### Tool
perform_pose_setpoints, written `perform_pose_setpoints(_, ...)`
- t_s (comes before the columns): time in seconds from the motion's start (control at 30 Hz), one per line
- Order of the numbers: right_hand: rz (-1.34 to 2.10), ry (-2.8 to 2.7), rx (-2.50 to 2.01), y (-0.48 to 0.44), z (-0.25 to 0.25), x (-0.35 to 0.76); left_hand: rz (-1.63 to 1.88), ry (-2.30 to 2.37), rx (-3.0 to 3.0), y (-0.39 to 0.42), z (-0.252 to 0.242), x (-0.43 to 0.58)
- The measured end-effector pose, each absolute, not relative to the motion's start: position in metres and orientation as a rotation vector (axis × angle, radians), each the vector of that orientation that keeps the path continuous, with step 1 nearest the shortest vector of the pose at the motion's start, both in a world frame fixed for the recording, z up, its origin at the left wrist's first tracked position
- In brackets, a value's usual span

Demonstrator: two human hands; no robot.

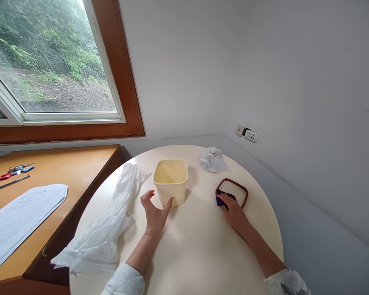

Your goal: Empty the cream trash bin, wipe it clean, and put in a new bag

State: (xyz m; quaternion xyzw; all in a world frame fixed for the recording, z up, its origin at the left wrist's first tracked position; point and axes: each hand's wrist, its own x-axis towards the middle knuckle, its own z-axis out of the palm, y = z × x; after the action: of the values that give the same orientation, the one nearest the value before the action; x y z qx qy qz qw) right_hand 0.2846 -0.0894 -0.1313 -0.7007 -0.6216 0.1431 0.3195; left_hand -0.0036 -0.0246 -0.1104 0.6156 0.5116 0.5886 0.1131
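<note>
A pale yellow square plastic container (171,192) stands upright, its top uncovered, on a round cream table (197,254). My left hand (155,213) is at its near left side, thumb and fingers spread wide; the thumb tip is at the container's front wall, and whether it presses there I cannot tell. To the right, my right hand (233,208) rests over a dark purple cloth (220,199), fingers on top of it. The cloth lies across the near left part of a brown square rim (237,183), which looks like a lid flat on the table. My palm hides part of both.
A crumpled clear plastic bag (106,229) stretches along the table's left side. Near the back edge sits a knotted clear bag (213,160). A wooden desk (89,164) at left bears papers (24,221) and small tools (17,170). Walls close in behind and at right.
</note>
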Motion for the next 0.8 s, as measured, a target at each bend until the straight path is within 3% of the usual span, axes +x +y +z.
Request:
perform_pose_setpoints(0.07,0.306,-1.729,-1.891,-0.091,-0.143,0.284,1.744,1.349,1.992,-0.028,-0.110,-0.008)
perform_pose_setpoints(0.27,-0.041,-1.881,-1.894,-0.097,-0.149,0.284,1.271,0.994,2.227,-0.043,-0.106,0.003)
perform_pose_setpoints(0.6,-0.067,-1.850,-1.724,-0.112,-0.147,0.258,1.124,0.972,1.747,-0.041,-0.102,0.010)
perform_pose_setpoints(0.8,0.076,-1.767,-1.413,-0.133,-0.119,0.199,0.910,0.799,0.949,-0.066,-0.104,0.038)
